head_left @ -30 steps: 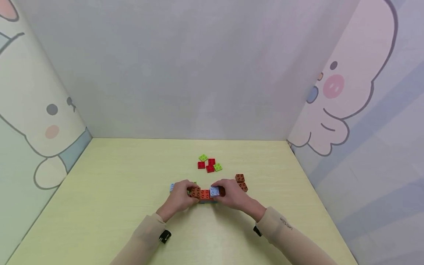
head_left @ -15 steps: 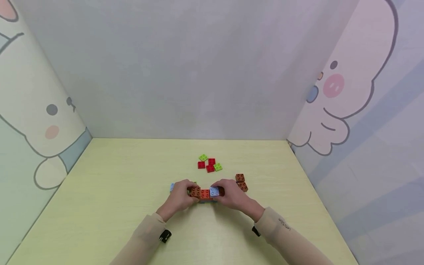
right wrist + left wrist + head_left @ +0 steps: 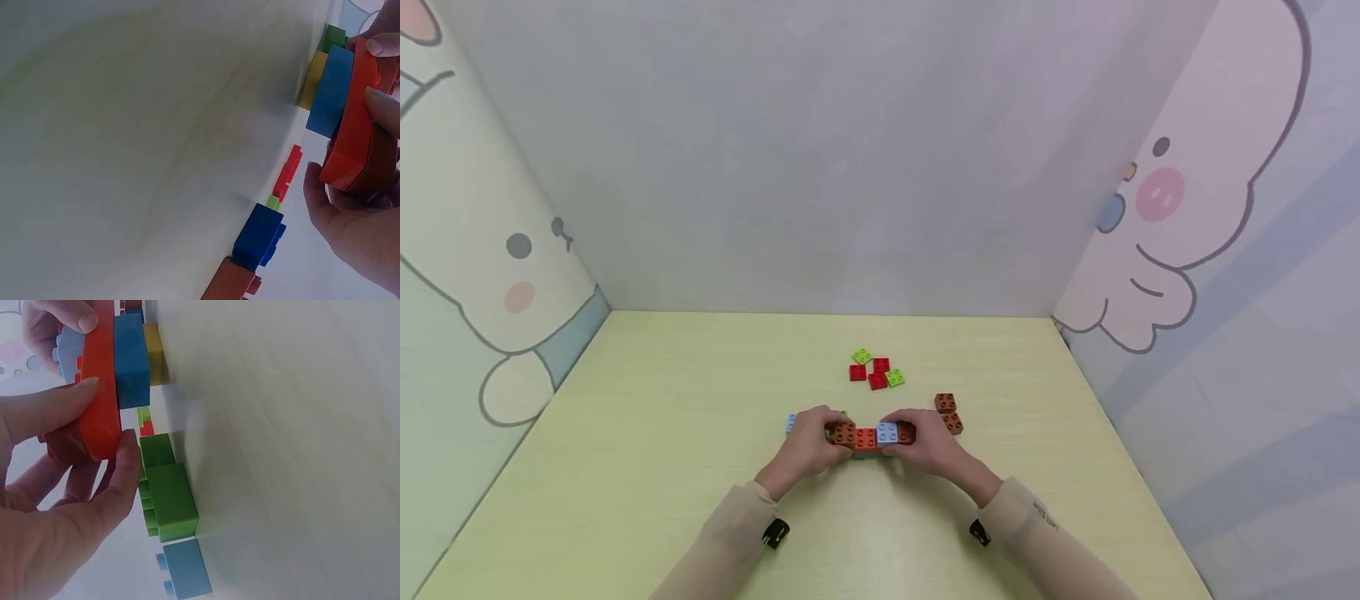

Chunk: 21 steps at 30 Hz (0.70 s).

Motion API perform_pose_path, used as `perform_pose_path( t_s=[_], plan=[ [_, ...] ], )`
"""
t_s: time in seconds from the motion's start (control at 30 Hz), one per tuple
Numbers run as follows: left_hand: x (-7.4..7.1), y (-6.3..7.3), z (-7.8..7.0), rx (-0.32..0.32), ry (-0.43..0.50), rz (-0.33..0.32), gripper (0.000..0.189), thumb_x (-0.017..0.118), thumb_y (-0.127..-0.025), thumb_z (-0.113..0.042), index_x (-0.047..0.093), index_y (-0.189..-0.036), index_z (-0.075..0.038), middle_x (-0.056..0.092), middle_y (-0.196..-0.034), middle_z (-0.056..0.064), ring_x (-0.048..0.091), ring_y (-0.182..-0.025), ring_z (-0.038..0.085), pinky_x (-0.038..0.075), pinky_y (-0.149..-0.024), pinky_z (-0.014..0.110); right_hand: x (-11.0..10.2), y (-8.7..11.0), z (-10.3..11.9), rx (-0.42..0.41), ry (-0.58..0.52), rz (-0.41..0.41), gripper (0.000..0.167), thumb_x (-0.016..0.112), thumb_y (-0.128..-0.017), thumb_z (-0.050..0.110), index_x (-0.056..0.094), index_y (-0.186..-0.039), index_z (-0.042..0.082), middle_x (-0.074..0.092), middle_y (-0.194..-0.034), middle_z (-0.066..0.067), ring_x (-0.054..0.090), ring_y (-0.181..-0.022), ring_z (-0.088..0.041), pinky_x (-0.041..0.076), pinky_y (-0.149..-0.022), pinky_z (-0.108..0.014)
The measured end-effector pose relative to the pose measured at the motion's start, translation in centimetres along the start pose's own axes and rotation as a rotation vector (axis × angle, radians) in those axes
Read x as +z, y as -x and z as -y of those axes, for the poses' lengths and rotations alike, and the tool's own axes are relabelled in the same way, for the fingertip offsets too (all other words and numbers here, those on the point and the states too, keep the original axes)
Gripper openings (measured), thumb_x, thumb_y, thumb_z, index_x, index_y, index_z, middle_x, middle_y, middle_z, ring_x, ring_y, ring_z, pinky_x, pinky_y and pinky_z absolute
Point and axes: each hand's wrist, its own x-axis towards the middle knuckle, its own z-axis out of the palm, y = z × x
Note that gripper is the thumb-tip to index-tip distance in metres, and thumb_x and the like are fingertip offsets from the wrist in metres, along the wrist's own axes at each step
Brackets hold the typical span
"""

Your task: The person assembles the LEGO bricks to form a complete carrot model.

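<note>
A stack of toy building bricks stands between both hands. A yellow brick (image 3: 154,353) is at its base, a blue brick (image 3: 132,362) above that, then a long red brick (image 3: 865,439) lying across. On the red brick sit a brown brick (image 3: 844,433) at the left, a light blue brick (image 3: 887,432) and another brown brick (image 3: 907,432) at the right. My left hand (image 3: 808,446) grips the red brick's left end, thumb on its near side. My right hand (image 3: 934,443) holds the right end likewise; its fingers partly cover the brown brick there.
Behind the stack lie several flat red plates (image 3: 877,381) and light green plates (image 3: 895,377). Brown bricks (image 3: 945,402) stand at the right with a dark blue brick (image 3: 257,236). To the left are green bricks (image 3: 175,500) and a loose light blue brick (image 3: 186,569).
Both hands keep their hold on the stack. The right hand's fingers show slightly more of the right brown brick now. The head view has shifted a little.
</note>
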Motion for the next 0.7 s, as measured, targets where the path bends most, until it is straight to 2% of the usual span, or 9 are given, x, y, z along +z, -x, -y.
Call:
perform_pose_path(
  t_s=[0.2,0.47,0.7],
  plan=[
    [0.01,0.03,-0.06,0.014,-0.001,-0.009,0.035,0.084,-0.07,-0.008,0.072,-0.103,-0.01,0.062,-0.098,0.001,0.055,-0.088,0.016,0.047,-0.078,0.038,-0.06,0.1,-0.07,0.027,-0.029,-0.023,0.034,0.082,-0.076,0.028,0.071,-0.106,0.018,0.065,-0.105,0.006,0.056,-0.094,-0.012,0.045,-0.081,-0.036],
    [0.02,0.03,0.06,0.0,-0.019,0.005,0.035,0.084,-0.071,-0.009,0.072,-0.104,-0.01,0.061,-0.098,0.001,0.055,-0.088,0.016,0.047,-0.077,0.038,0.05,0.27,-0.09,0.036,0.001,-0.046,0.037,0.083,-0.075,0.032,0.07,-0.106,0.018,0.065,-0.103,0.006,0.057,-0.093,-0.012,0.045,-0.081,-0.035],
    [-0.23,0.15,0.12,0.043,-0.02,-0.002,0.037,0.084,-0.071,-0.01,0.072,-0.105,-0.009,0.064,-0.102,0.003,0.057,-0.093,0.019,0.047,-0.08,0.039,0.01,0.28,0.05,0.057,-0.014,-0.041,0.037,0.083,-0.074,0.033,0.07,-0.105,0.018,0.065,-0.102,0.006,0.056,-0.093,-0.013,0.045,-0.08,-0.035]
  ],
)
